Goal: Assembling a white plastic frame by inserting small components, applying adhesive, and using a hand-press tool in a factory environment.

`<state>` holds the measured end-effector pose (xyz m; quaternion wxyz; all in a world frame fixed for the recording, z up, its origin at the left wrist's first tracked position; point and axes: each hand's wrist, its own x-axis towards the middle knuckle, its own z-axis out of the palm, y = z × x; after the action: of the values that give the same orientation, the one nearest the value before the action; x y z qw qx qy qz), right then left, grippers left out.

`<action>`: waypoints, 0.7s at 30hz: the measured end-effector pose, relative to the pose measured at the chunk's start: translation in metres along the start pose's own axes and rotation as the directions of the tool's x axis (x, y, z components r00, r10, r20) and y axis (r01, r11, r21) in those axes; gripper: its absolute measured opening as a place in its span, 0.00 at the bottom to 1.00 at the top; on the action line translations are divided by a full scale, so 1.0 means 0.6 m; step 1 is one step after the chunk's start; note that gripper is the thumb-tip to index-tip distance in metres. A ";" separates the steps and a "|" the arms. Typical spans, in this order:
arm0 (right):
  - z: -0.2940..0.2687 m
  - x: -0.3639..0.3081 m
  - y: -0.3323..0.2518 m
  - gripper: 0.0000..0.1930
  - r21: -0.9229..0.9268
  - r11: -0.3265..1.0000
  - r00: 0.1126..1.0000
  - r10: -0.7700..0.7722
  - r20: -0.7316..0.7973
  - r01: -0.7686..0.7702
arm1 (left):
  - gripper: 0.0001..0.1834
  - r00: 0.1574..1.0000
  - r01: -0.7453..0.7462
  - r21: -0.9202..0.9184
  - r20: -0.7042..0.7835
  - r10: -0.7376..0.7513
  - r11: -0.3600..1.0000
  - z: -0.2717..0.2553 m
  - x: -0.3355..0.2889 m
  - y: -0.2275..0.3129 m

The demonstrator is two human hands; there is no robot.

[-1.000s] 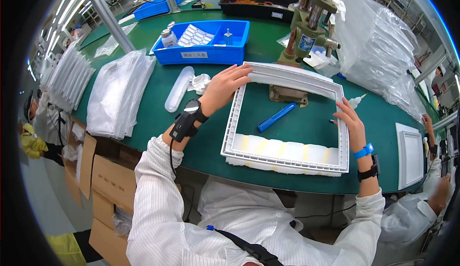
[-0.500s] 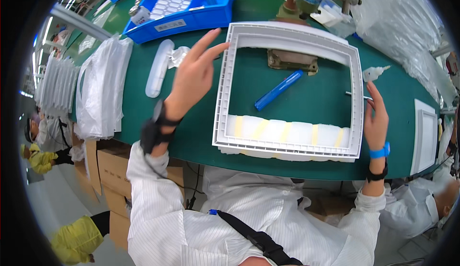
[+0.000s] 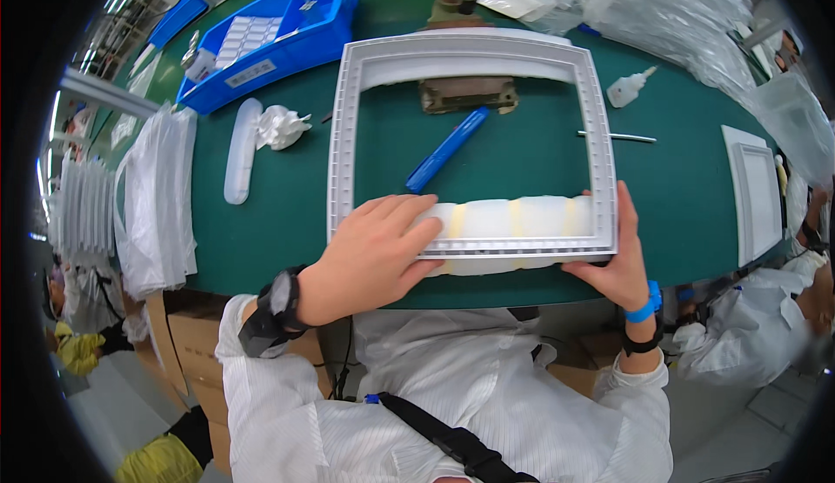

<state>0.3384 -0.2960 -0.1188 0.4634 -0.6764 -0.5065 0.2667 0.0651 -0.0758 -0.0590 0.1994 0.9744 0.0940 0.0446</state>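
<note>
Fresh two-handed contact along the near edge

Across the view, a green table; on it, close to the front edge, a large white frame. Just changed over the last half second: from loose beside the side rails to contact at the near rail and near right corner. Judged as steadier control of the piece, with no clear shift in place. To look at: pale, rectangular, open in the middle, ribbed with small pockets along the rails, deeper-walled at the far side. Under the near rail, a white foam block banded with pale yellow strips. Over the left part of that rail, the left hand, fingers together, thumb apart at the near side; cannot tell whether pinching. Cupped round the near right corner, the right hand, fingers along the outer side, thumb turned inward; cannot tell how firmly. Inside the opening, a blue pen-like tool. Right of the frame, a small dropper bottle; crossing beneath the right rail, a thin pale rod
</note>
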 end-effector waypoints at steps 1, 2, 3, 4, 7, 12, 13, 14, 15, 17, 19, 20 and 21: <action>0.000 -0.001 -0.006 0.62 -0.011 1.000 1.000 0.001 -0.016 -0.001 | 0.21 1.000 -0.019 0.000 -0.004 0.019 1.000 0.001 -0.003 -0.001; -0.002 -0.003 -0.011 0.61 -0.062 0.998 1.000 0.004 -0.006 -0.004 | 0.22 0.999 -0.032 0.041 -0.028 0.033 0.999 0.003 -0.005 -0.002; -0.004 0.000 -0.015 0.60 -0.109 0.994 1.000 0.002 0.012 -0.001 | 0.23 0.998 -0.035 0.087 -0.053 0.039 0.996 0.003 -0.006 -0.001; -0.015 0.000 -0.028 0.54 -0.117 0.993 0.997 0.005 0.073 0.004 | 0.28 0.998 -0.030 0.096 -0.051 0.035 0.995 -0.005 -0.005 0.006; -0.113 0.014 -0.053 0.46 -0.047 0.985 0.931 0.173 0.322 -0.167 | 0.31 0.997 0.002 0.151 -0.078 0.009 0.988 0.010 -0.017 0.008; -0.150 0.142 0.023 0.16 -0.660 0.711 0.939 -0.343 -0.024 0.243 | 0.30 0.993 0.001 0.200 -0.113 0.022 0.980 0.017 -0.011 0.014; -0.146 0.155 0.039 0.16 -0.664 0.706 0.936 -0.351 -0.024 0.247 | 0.30 0.991 0.007 0.206 -0.133 0.021 0.979 0.018 -0.009 0.011; -0.140 0.165 0.055 0.12 -0.703 0.660 0.940 -0.338 0.036 0.265 | 0.30 0.990 0.006 0.210 -0.141 0.024 0.978 0.016 -0.007 0.010; -0.133 0.176 0.066 0.09 -0.733 0.614 0.940 -0.325 0.101 0.291 | 0.29 0.989 0.003 0.189 -0.146 0.025 0.982 0.014 -0.008 0.012; -0.131 0.171 0.085 0.04 -0.705 0.636 0.935 -0.336 0.111 0.312 | 0.29 0.987 0.028 0.173 -0.159 0.000 0.985 0.008 -0.017 0.016; -0.152 0.142 0.103 0.03 -0.791 0.579 0.945 -0.327 -0.003 0.198 | 0.27 0.981 -0.002 0.025 -0.193 0.006 1.000 -0.013 -0.018 0.021; -0.164 0.121 0.097 0.04 -0.754 0.642 0.936 -0.333 -0.112 0.138 | 0.24 0.965 -0.014 0.030 -0.263 0.022 0.999 -0.029 -0.013 0.026; -0.173 0.110 0.082 0.06 -0.705 0.704 0.918 -0.333 -0.217 0.089 | 0.24 0.962 0.001 0.037 -0.272 0.009 0.999 -0.041 -0.006 0.024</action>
<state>0.4691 -0.2746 -0.1113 0.2876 -0.7698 -0.5592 -0.1099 0.0607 -0.0801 -0.0312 0.1666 0.9627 0.1195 0.1768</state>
